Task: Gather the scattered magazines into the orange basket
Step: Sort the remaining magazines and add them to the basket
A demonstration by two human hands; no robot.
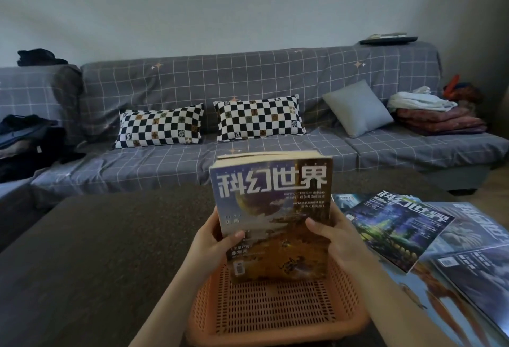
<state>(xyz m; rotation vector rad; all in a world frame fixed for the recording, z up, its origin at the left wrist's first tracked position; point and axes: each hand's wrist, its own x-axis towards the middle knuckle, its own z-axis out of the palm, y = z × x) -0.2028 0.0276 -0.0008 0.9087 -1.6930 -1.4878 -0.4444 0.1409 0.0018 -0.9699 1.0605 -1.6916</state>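
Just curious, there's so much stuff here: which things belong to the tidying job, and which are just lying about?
Job: held magazine stack, orange basket, loose magazines, left hand, right hand.
Lying about: checkered pillows, grey cushion, folded blankets.

A home living room.
A long sofa [248, 126] under a grey grid-patterned cover fills the middle of the frame, with two checkered pillows [161, 126] and a plain grey cushion [358, 108]; folded blankets [438, 118] lie at the right, clothes [24, 140] at the left, a dark low table [96, 250] in front.
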